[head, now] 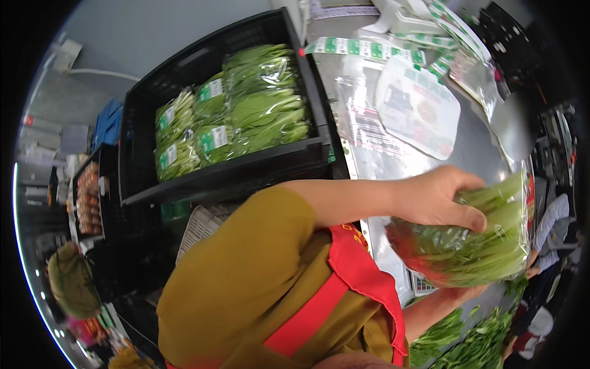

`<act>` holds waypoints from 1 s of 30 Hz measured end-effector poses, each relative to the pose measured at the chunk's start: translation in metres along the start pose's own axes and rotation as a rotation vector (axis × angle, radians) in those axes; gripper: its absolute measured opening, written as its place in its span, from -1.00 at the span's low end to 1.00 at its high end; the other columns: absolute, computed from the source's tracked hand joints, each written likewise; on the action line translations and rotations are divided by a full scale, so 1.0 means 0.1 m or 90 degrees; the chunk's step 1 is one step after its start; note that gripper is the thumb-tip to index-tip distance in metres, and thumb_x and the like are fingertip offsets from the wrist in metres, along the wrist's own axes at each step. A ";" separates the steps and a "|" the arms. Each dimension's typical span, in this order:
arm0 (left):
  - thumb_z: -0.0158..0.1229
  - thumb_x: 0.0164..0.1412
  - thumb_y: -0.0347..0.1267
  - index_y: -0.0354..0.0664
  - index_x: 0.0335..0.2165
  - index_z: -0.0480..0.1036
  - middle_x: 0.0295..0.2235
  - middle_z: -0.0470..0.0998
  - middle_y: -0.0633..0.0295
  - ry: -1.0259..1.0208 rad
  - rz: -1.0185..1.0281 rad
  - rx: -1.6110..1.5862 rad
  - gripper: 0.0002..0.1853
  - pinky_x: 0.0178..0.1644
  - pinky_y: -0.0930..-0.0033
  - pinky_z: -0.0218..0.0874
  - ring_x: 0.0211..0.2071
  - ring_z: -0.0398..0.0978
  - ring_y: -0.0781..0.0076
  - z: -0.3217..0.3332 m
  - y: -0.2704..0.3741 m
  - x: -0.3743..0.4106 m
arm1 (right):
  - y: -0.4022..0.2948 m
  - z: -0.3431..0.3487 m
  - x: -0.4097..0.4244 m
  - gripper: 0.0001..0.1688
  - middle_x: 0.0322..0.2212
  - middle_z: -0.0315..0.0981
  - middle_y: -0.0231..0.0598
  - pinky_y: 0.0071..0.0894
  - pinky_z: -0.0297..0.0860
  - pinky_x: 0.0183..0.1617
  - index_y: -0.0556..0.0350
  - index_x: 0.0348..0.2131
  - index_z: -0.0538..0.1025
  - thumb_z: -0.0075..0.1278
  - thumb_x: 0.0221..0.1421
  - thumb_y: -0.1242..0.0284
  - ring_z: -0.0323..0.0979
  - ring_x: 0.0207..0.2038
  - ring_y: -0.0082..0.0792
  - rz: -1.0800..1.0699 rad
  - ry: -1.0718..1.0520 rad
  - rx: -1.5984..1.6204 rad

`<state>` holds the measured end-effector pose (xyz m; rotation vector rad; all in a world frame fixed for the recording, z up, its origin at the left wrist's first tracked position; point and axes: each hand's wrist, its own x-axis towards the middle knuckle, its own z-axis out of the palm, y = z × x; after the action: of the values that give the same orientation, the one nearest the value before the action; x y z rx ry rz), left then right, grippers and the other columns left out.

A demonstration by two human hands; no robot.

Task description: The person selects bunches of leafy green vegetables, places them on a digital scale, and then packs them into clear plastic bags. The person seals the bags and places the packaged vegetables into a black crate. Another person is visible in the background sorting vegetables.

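A clear plastic bag of leafy green vegetables (479, 244) is held in front of me, above the metal work table (484, 138). My left hand (442, 196) grips its upper side, thumb lying across the film and the other fingers mostly hidden behind the stalks. Beneath the bag, my right hand (468, 294) is against its lower side; most of those fingers are out of sight. The pale stalk ends point right, and red shows at the bag's left end. Loose leafy greens (479, 341) lie on the table below my right forearm.
A black crate (221, 177) of bagged, labelled greens (267, 110) stands at my left. Green-and-white label strips (368, 47), clear film (364, 124) and a white printed bag (417, 108) lie on the table. At the right edge are another person's hands (533, 265).
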<state>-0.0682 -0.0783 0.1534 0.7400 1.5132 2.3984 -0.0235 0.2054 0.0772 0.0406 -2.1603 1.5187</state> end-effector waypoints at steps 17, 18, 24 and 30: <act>0.22 0.04 0.01 -0.27 0.01 0.37 -0.15 0.52 0.19 0.539 -0.580 0.859 -0.30 -0.04 0.35 0.25 -0.15 0.45 0.45 -3.09 2.84 -3.22 | -0.19 1.07 0.14 -0.66 -0.34 0.52 -0.17 -0.48 0.38 -0.21 0.27 -0.09 0.46 -0.06 0.20 0.43 0.47 -0.29 -0.42 0.215 -0.413 0.073; 0.22 0.03 0.02 -0.27 0.01 0.37 -0.14 0.51 0.17 0.512 -0.640 0.848 -0.29 -0.03 0.33 0.25 -0.15 0.45 0.42 -3.27 2.82 -3.22 | -0.18 1.10 0.13 -0.67 -0.34 0.52 -0.18 -0.48 0.38 -0.21 0.27 -0.09 0.46 -0.07 0.20 0.43 0.47 -0.29 -0.42 0.219 -0.417 0.070; 0.25 0.01 -0.03 -0.23 -0.04 0.40 -0.11 0.50 0.01 0.572 -0.580 0.835 -0.37 -0.04 0.23 0.27 -0.11 0.46 0.26 -3.86 2.83 -3.24 | -0.16 1.11 0.00 -0.62 -0.35 0.52 -0.19 -0.49 0.37 -0.22 0.27 -0.06 0.44 -0.05 0.20 0.39 0.47 -0.30 -0.44 0.251 -0.398 0.045; 0.25 0.00 -0.14 -0.10 0.06 0.27 0.09 0.27 -0.02 0.467 -0.615 1.199 -0.34 0.12 0.16 0.16 0.05 0.32 0.06 -3.30 1.50 -3.16 | -0.01 1.13 -0.14 -0.62 -0.35 0.52 -0.20 -0.50 0.36 -0.22 0.29 -0.06 0.43 -0.06 0.20 0.39 0.46 -0.29 -0.46 0.288 -0.406 0.009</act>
<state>0.0431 -0.5399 0.0778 -0.7754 3.0017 -0.0027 -0.0532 0.1010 0.0436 0.0471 -2.7965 1.9728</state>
